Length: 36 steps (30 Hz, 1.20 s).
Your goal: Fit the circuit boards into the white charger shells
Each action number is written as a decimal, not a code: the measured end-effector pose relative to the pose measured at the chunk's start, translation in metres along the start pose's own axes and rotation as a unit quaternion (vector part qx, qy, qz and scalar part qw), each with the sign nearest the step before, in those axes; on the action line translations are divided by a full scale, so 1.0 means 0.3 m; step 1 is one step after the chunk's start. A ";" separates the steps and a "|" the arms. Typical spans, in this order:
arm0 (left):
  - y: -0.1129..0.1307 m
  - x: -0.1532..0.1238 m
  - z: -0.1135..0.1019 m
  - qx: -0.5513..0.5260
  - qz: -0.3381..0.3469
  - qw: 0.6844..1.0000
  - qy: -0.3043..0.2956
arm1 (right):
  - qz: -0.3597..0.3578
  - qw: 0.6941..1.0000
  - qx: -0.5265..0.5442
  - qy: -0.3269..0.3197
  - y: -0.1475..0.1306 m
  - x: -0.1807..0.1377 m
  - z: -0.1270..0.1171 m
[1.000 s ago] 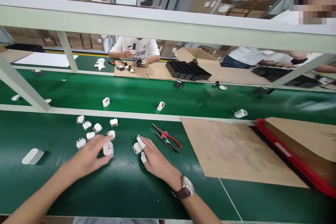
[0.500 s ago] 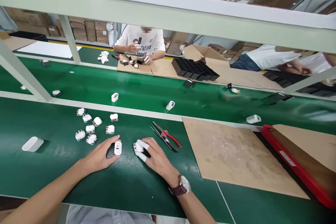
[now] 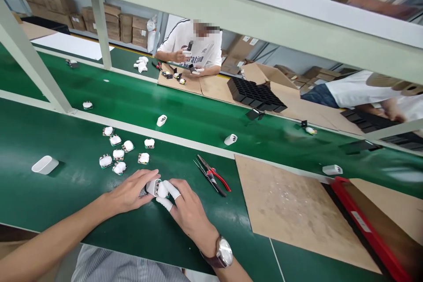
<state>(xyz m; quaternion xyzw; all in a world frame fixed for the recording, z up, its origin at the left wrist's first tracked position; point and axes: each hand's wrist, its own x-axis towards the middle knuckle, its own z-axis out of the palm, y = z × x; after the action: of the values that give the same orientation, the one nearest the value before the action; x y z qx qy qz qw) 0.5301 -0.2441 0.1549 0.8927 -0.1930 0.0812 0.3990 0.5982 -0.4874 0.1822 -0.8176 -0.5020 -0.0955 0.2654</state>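
My left hand (image 3: 132,190) is closed around a white plastic charger housing (image 3: 152,187), whose open end faces right. Between the covered thumb and finger of my right hand (image 3: 185,205) is a small circuit board with a white padded top (image 3: 162,190). The board is at the mouth of the housing; how far it is inside I cannot tell. White finger cots cover the gripping fingertips of my right hand. Several similar circuit boards (image 3: 118,154) lie on the green table beyond my left hand. Another white housing (image 3: 45,165) rests at the left.
Red-handled pliers (image 3: 216,176) and tweezers (image 3: 205,172) lie right of my hands. Beyond them are a cardboard sheet (image 3: 284,202) and a red-edged tray (image 3: 366,224). A green conveyor belt (image 3: 191,116) carries white housings and boards. A co-worker (image 3: 198,48) sits across it.
My right hand has brought the circuit board left to the housing. My left hand has turned the housing so its open end faces the board. The camera view has tilted.
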 end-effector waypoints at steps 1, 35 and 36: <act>-0.002 -0.001 0.000 0.002 0.003 1.000 0.001 | -0.005 1.000 -0.009 -0.009 -0.002 0.004 -0.004; 0.018 0.004 -0.008 -0.094 -0.118 0.985 -0.084 | 0.004 0.996 0.071 -0.061 -0.011 0.042 0.021; 0.020 0.002 -0.007 -0.090 -0.117 0.986 -0.079 | 0.003 0.996 0.077 -0.054 -0.007 0.042 0.029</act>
<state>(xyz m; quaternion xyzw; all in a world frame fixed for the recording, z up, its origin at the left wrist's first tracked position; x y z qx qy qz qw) 0.5282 -0.2462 0.1606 0.8731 -0.1247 -0.0546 0.4681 0.6015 -0.4723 0.1808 -0.8003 -0.5189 -0.0109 0.3004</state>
